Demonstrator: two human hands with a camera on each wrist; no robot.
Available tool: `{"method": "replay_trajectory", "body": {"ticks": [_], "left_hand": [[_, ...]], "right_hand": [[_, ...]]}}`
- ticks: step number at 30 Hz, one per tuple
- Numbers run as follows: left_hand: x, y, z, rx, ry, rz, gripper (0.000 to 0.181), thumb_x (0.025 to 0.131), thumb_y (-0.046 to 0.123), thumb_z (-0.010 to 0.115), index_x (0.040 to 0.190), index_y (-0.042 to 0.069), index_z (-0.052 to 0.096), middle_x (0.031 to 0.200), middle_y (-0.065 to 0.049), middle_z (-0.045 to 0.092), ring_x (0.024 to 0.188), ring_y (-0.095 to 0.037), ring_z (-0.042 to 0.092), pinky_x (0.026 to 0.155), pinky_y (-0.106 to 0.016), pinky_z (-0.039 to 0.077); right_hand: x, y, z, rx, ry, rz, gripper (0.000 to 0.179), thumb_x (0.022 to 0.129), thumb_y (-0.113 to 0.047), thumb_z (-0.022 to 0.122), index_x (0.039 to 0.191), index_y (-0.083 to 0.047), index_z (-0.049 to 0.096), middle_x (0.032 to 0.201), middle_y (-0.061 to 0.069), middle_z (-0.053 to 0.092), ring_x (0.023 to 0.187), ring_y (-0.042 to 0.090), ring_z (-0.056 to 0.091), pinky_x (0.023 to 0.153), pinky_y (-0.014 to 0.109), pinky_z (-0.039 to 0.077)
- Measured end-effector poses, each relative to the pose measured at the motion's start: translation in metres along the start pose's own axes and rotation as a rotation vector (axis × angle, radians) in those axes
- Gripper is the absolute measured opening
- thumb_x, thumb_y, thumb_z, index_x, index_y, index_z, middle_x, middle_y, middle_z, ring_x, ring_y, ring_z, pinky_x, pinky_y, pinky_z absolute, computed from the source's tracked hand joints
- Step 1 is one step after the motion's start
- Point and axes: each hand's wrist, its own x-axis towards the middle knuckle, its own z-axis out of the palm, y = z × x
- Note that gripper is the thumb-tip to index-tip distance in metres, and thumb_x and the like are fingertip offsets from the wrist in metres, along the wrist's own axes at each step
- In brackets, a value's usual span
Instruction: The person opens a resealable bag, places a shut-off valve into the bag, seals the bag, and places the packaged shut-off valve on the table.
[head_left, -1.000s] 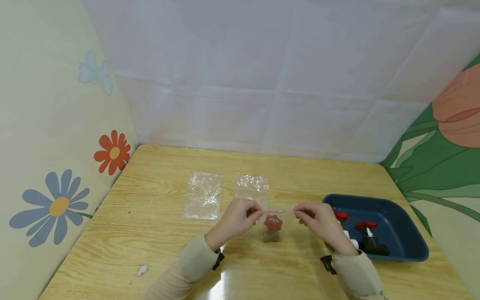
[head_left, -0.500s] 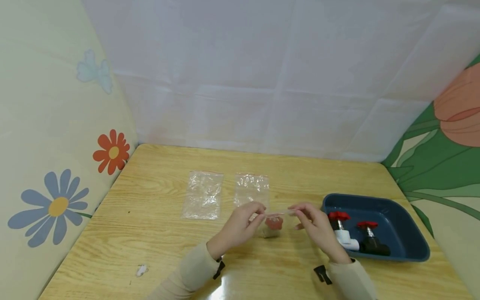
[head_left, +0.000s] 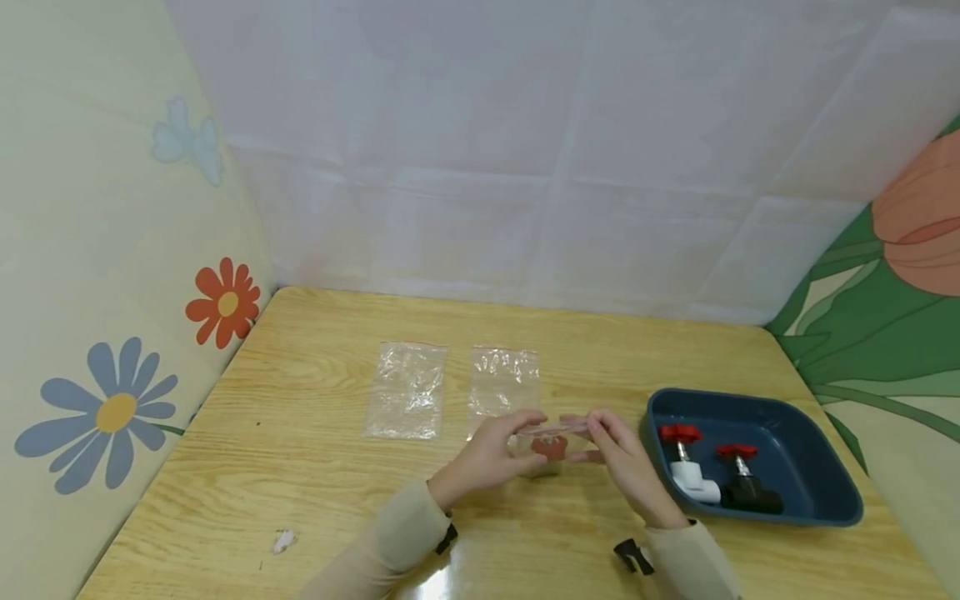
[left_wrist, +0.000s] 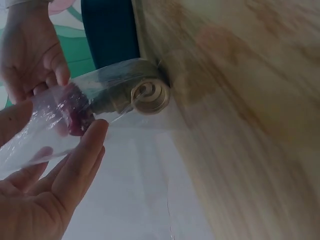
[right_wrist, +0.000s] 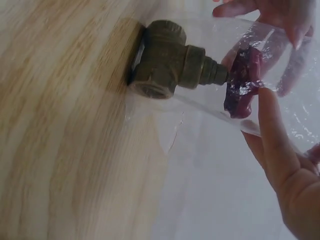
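Note:
A brass valve (right_wrist: 162,62) with a red handwheel (head_left: 550,447) stands on the table inside a clear zip-lock bag (right_wrist: 202,37). My left hand (head_left: 491,450) holds the bag's upper left side, thumb and fingers spread around the plastic beside the handwheel. At the opposite side, my right hand (head_left: 626,462) pinches the bag's top edge between thumb and fingers. Through the plastic, the valve's round threaded opening (left_wrist: 151,96) shows in the left wrist view. Whether the bag's seal is closed cannot be told.
Two clear zip-lock bags lie flat behind the hands, one at left (head_left: 407,390) and one nearer the middle (head_left: 504,383). To the right a blue tray (head_left: 817,467) holds a white valve (head_left: 692,479) and a black valve (head_left: 750,493), both with red handwheels.
Both hands have shifted from pinching the stretched top corners to lower around the bag's sides. The right hand has moved left, closer to the left hand. The valve stays put.

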Motion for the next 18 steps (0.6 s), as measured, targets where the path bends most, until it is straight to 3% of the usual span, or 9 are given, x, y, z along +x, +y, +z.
{"method": "replay_trajectory", "body": {"ticks": [3,8,13,18], "left_hand": [[0.002,-0.002,0.004,-0.011,0.034,0.024,0.027,0.080,0.008,0.067,0.107,0.003,0.062,0.102,-0.008,0.065,0.089,-0.012,0.060,0.076,-0.019,0.047],[0.004,-0.003,0.007,-0.034,0.102,0.035,0.010,0.080,0.002,0.065,0.090,0.001,0.066,0.090,-0.010,0.067,0.077,-0.011,0.060,0.065,-0.014,0.048],[0.005,-0.004,0.009,-0.063,0.135,0.025,0.008,0.081,0.003,0.065,0.088,0.000,0.068,0.087,-0.010,0.067,0.077,-0.012,0.062,0.066,-0.013,0.048],[0.005,-0.007,0.010,-0.043,0.179,0.066,0.009,0.084,0.006,0.062,0.086,0.001,0.069,0.082,-0.009,0.067,0.073,-0.012,0.063,0.068,-0.015,0.049]], "right_hand": [[0.000,0.001,0.001,0.023,0.010,0.013,0.035,0.099,-0.020,0.035,0.093,0.014,0.040,0.112,0.032,0.052,0.095,0.010,0.059,0.072,0.035,0.053],[0.000,0.002,0.005,0.033,0.092,0.040,0.028,0.099,-0.015,0.036,0.090,0.012,0.040,0.095,0.013,0.056,0.086,0.013,0.061,0.073,0.032,0.053],[0.000,0.005,0.007,0.019,0.122,0.019,0.028,0.099,-0.013,0.034,0.092,0.014,0.040,0.091,0.020,0.058,0.082,0.013,0.063,0.073,0.028,0.053],[0.002,0.011,0.009,-0.018,0.178,-0.004,0.026,0.098,-0.009,0.034,0.095,0.016,0.041,0.088,0.026,0.058,0.076,0.011,0.063,0.069,0.026,0.053]]}}
